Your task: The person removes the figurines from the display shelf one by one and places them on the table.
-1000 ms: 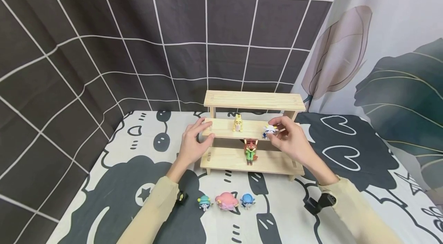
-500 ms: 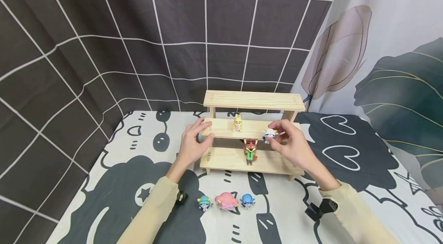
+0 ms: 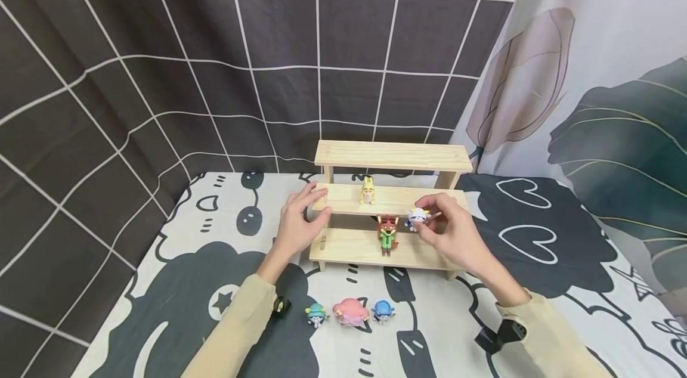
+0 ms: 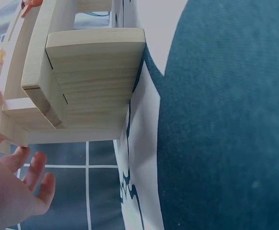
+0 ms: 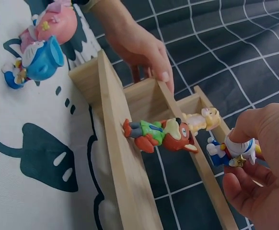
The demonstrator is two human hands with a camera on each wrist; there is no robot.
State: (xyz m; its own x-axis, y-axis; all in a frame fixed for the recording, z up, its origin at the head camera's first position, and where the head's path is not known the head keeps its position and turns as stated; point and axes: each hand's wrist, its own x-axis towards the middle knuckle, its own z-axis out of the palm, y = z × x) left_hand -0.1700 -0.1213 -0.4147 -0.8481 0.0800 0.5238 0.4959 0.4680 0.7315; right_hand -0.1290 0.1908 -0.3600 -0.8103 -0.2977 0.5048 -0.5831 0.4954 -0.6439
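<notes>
A small white-capped figurine with blue and yellow parts [image 3: 417, 219] is pinched between the thumb and fingers of my right hand [image 3: 453, 231]. It hangs in front of the middle board, above the right part of the bottom board. My left hand [image 3: 300, 220] grips the left end of the middle board of a three-tier wooden shelf [image 3: 392, 154], thumb at the front edge. On that middle board stands a yellow rabbit-like figurine [image 3: 367, 192]. A fox figurine in a green shirt [image 5: 151, 133] stands upright on the bottom board, left of the held figurine.
Before the shelf, a green-hatted figurine [image 3: 316, 314], a pink figurine [image 3: 350, 312] and a blue-hatted figurine [image 3: 383, 310] sit in a row on the patterned cloth [image 3: 440, 330]. Behind hangs a dark grid curtain [image 3: 354, 32].
My right hand has brought the white-capped figurine down and toward me, from the right end of the middle board to above the bottom board. My left hand stays on the shelf.
</notes>
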